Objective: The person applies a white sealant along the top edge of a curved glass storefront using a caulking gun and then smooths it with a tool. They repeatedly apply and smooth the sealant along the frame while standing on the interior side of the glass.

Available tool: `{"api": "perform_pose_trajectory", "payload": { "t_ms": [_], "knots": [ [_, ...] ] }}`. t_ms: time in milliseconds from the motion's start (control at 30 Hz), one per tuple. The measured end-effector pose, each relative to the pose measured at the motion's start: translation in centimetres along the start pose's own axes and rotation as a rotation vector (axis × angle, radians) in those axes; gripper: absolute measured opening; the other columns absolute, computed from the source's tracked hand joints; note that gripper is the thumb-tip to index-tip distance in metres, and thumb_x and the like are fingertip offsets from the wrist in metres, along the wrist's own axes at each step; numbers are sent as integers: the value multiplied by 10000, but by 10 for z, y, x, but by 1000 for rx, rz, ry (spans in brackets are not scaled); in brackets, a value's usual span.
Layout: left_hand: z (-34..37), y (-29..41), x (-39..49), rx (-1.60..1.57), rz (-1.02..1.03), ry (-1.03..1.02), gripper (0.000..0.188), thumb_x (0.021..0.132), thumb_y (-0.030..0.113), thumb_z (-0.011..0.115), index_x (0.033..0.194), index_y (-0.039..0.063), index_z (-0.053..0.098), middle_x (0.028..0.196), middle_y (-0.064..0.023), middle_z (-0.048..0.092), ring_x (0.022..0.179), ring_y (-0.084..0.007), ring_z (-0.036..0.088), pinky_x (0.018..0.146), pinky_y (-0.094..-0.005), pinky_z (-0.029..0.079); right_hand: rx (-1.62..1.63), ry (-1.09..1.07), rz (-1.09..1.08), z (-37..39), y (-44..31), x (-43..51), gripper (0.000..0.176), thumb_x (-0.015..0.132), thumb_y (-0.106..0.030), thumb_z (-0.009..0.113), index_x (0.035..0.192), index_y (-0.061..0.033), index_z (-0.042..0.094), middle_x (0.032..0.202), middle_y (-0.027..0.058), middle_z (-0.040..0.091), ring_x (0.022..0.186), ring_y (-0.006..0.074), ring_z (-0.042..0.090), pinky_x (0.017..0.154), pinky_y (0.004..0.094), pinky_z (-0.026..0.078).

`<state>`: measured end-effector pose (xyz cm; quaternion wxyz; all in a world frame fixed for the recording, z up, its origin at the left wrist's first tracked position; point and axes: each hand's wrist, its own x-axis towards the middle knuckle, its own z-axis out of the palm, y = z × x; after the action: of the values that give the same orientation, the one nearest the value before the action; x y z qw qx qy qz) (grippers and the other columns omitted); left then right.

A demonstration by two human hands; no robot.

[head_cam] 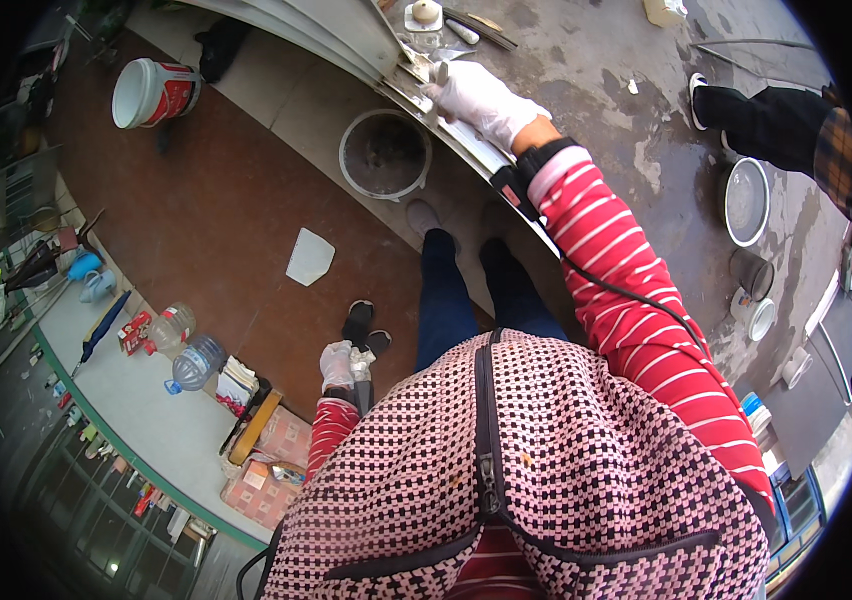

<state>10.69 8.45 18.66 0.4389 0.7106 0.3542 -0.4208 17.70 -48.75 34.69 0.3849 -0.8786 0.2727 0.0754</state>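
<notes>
My right hand (484, 103), in a thin white glove, reaches up to a long white frame (482, 154) with a grooved edge. Its fingers touch the frame beside a small greyish piece (441, 73); whether they grip it is unclear. A black device (513, 191) with a cable lies along my right wrist. Lower left, my left hand (336, 365), also gloved, hangs at my side against a crumpled whitish thing (360, 365). Its fingers are too small to make out. A white panel (343, 30) adjoins the frame at the top.
By my feet stands a round tub (385, 155) with dark contents. A white and red bucket (155, 93) lies tipped on the brown floor, near a white sheet (311, 257). Bottles (197, 364) line the left side. Across the frame are a person's legs (763, 124) and a basin (747, 201).
</notes>
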Motion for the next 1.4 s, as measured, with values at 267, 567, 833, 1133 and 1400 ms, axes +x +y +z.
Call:
{"api": "perform_pose_trajectory", "payload": {
  "t_ms": [267,567,833,1133,1400],
  "knots": [
    [6,14,-6,19,26,-31,60,941,23,602,995,-3,601,776,-111,632,620,-208,624,553,-361,571,118,176,-142,6,6,-6,254,953,-309,600,998,-64,653,911,197,692,902,403,665,787,459,522],
    [20,36,-14,67,83,-27,49,936,22,603,978,-4,604,779,-85,626,629,-192,619,560,-339,559,710,296,-118,-8,19,-49,228,1009,-295,595,1015,-74,652,805,72,706,749,148,658,698,303,505],
    [15,21,17,125,66,-59,76,936,39,624,1000,-2,626,795,-90,650,638,-183,633,582,-344,568,-103,197,-111,-7,45,-224,86,939,-144,636,949,-60,629,852,195,653,817,376,663,693,414,534],
    [21,-3,39,145,-28,-71,96,937,70,635,999,-2,647,830,-91,668,686,-182,652,623,-333,570,-85,453,-15,11,55,-258,68,920,-104,655,963,-53,650,846,164,664,769,347,655,696,399,534],
    [13,-28,54,173,-51,-102,92,1016,103,491,954,39,516,661,-69,528,499,-248,561,382,-405,479,-18,276,159,-9,62,-271,138,1007,-176,590,1007,-45,633,892,139,649,836,278,647,772,344,519]
  ]
}}
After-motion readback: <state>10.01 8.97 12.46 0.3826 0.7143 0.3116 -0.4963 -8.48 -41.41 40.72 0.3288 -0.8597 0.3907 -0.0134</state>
